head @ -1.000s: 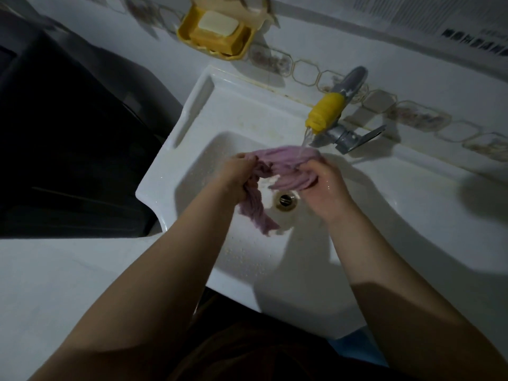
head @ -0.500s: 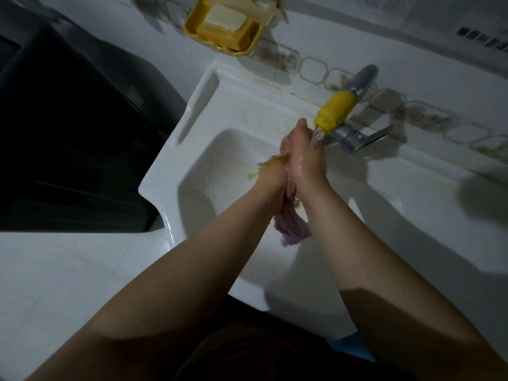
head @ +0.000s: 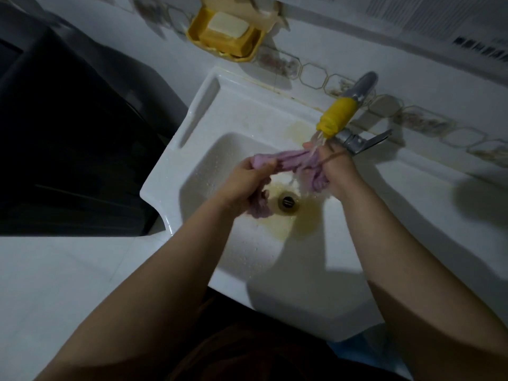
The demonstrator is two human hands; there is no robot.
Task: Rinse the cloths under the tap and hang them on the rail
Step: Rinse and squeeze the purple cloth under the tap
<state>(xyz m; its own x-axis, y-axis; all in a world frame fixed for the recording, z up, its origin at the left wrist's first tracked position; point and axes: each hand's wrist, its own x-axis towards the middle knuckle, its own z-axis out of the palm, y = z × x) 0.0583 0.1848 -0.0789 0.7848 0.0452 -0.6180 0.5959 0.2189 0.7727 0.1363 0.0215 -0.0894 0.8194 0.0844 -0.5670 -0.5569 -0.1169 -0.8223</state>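
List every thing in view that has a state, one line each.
tap: running onto the cloth
purple cloth: wet, bunched, stretched between both hands
left hand: grips one end of the cloth
right hand: grips the other end
sink: wet, yellowish water around the drain
soap dish: holds a bar

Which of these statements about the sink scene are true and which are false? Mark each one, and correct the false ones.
1. Both hands grip the purple cloth. True: the left hand and the right hand each hold part of it.
2. The tap is turned off. False: water runs from its yellow spout onto the cloth.
3. A bar of soap lies in a yellow soap dish on the wall. True.
4. The cloth hangs on a rail. False: it is held over the sink, above the drain.
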